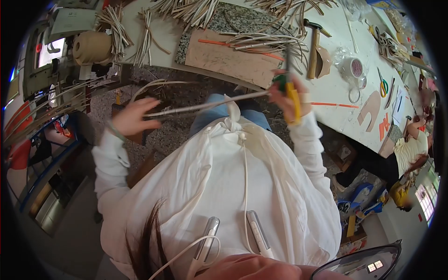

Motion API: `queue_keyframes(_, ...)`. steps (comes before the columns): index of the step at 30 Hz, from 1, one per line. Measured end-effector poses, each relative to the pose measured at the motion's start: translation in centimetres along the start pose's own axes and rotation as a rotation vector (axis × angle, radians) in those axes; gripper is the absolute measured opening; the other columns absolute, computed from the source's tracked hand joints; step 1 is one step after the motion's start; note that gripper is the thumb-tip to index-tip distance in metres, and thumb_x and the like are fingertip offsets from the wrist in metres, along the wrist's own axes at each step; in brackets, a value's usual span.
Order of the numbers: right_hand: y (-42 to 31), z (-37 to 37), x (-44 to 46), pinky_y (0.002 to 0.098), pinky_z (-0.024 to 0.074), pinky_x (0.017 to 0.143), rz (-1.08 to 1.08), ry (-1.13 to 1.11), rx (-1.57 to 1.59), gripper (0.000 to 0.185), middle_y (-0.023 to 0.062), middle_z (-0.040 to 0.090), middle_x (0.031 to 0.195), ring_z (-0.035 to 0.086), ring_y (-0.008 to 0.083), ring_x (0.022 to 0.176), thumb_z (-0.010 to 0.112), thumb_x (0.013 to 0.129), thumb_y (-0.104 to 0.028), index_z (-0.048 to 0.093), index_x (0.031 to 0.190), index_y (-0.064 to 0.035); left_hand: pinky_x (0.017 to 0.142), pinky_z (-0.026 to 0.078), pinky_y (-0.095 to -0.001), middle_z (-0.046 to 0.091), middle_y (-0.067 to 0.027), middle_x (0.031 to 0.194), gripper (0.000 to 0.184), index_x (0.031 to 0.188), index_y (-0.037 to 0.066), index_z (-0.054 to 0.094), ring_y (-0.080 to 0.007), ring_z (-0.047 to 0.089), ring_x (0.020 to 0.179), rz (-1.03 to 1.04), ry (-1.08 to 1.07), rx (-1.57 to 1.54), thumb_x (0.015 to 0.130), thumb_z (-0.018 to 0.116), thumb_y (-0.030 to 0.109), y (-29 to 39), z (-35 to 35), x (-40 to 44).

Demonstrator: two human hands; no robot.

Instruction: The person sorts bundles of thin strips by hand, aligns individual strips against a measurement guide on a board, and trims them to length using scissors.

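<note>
My right hand (293, 95) is closed round a blurred tool with a yellow and green handle (293, 100); its dark, narrow end points up over the table edge. A pale, thin strip (210, 105) runs leftward from this hand across my lap. My left hand (135, 116) is at the strip's other end, its fingers stretched out and apart, with the strip passing between thumb and fingers. Another curved pale strip (161, 83) arches just above the left hand. In front of me a tan board (224, 58) lies at the table edge on a speckled stone slab (238, 18).
Bundles of pale strips (186, 11) lie along the worktable (338, 88). Right of the board are a hammer (314, 51), a tape roll (353, 68) and scissors (383, 86). A brown roll (92, 48) stands left. Another person (406, 156) is at far right.
</note>
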State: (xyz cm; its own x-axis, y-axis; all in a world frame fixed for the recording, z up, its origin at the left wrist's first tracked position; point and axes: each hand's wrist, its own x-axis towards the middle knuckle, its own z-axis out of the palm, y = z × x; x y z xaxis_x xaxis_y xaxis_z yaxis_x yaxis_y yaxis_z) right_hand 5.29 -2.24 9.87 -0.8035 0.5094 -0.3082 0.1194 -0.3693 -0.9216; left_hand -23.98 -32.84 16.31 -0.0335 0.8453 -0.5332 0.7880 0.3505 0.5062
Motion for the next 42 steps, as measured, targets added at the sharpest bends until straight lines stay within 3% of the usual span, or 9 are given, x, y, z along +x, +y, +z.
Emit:
queue_keyframes(2,0.1,4.7,-0.1,0.0207,0.0444,0.060,0.009,-0.217,0.048,0.051,0.0056,0.058,0.080,0.054,0.0114,0.069,0.058,0.068,0.004,0.051,0.119,-0.0049,0.097,0.036,-0.0334,0.045,-0.0142,0.131,0.046,0.126,0.000,0.047,-0.0247,0.046,0.116,0.013,0.112,-0.467,0.084,0.058,0.016,5.6,1.1,3.9)
queue_keyframes(3,0.9,6.6,0.1,0.0203,0.0434,0.060,-0.057,-0.247,-0.038,0.051,0.0046,0.058,0.080,0.054,0.0107,0.069,0.059,0.068,0.004,0.051,0.118,-0.0054,0.089,0.042,-0.0310,0.056,-0.0119,0.117,0.037,0.120,-0.001,0.051,-0.0237,0.054,0.101,0.149,0.222,-0.529,0.086,0.056,0.013,7.3,2.8,5.6)
queue_keyframes(5,0.2,9.0,0.0,0.0192,0.0418,0.060,-0.226,-0.256,-0.253,0.052,0.0022,0.057,0.079,0.052,0.0090,0.068,0.061,0.068,0.006,0.052,0.118,-0.0069,0.069,0.046,-0.0247,0.062,-0.0089,0.091,0.025,0.108,-0.002,0.058,-0.0171,0.057,0.074,-0.010,0.088,-0.792,0.088,0.054,0.013,10.4,3.6,7.5)
queue_keyframes(15,1.6,9.8,0.4,0.0204,0.0408,0.053,-0.011,0.124,-0.056,0.048,0.0012,0.058,0.071,0.051,0.0090,0.061,0.062,0.069,0.005,0.053,0.114,-0.0081,0.043,0.033,-0.0166,0.055,-0.0019,0.064,0.014,0.091,0.000,0.061,-0.0048,0.041,0.047,-0.157,-0.031,-1.272,0.090,0.053,0.012,8.7,3.6,11.5)
queue_keyframes(23,1.5,9.6,3.3,0.0184,0.0400,0.054,0.027,0.191,0.104,0.046,0.0015,0.056,0.073,0.050,0.0096,0.062,0.058,0.069,0.006,0.054,0.113,-0.0064,0.042,0.033,-0.0165,0.055,-0.0012,0.063,0.016,0.093,0.000,0.063,-0.0051,0.041,0.045,-0.167,-0.195,-1.209,0.090,0.052,0.011,5.5,0.8,14.7)
queue_keyframes(25,2.7,7.8,4.5,0.0204,0.0417,0.054,-0.001,0.395,-0.123,0.044,0.0027,0.055,0.072,0.051,0.0116,0.061,0.057,0.070,0.003,0.052,0.113,-0.0046,0.042,0.033,-0.0167,0.055,-0.0006,0.062,0.016,0.093,0.000,0.063,-0.0049,0.040,0.044,-0.141,-0.249,-1.181,0.089,0.052,0.011,3.5,0.1,15.7)
queue_keyframes(29,5.0,3.7,6.1,0.0239,0.0432,0.054,-0.051,0.676,0.141,0.044,0.0063,0.054,0.075,0.050,0.0149,0.059,0.056,0.070,0.003,0.050,0.113,-0.0049,0.040,0.031,-0.0172,0.055,-0.0001,0.061,0.017,0.093,0.000,0.064,-0.0052,0.039,0.042,-0.163,-0.314,-1.059,0.088,0.053,0.012,-1.5,-1.3,17.0)
queue_keyframes(35,11.6,-3.8,8.4,0.0239,0.0430,0.054,0.056,0.998,-0.049,0.044,0.0071,0.055,0.075,0.050,0.0147,0.059,0.059,0.070,0.004,0.050,0.112,-0.0058,0.050,0.034,-0.0183,0.056,0.0005,0.064,0.017,0.087,0.000,0.065,-0.0060,0.043,0.053,-0.083,-0.129,-0.699,0.085,0.059,0.016,-10.0,-0.4,21.3)
queue_keyframes(42,15.2,-7.9,9.7,0.0238,0.0438,0.056,0.118,1.079,-0.215,0.044,0.0074,0.057,0.075,0.051,0.0148,0.061,0.061,0.070,0.001,0.050,0.112,-0.0058,0.055,0.037,-0.0224,0.058,0.0003,0.065,0.022,0.085,0.001,0.065,-0.0102,0.044,0.057,-0.129,0.060,-0.545,0.082,0.063,0.023,-13.8,1.3,23.6)
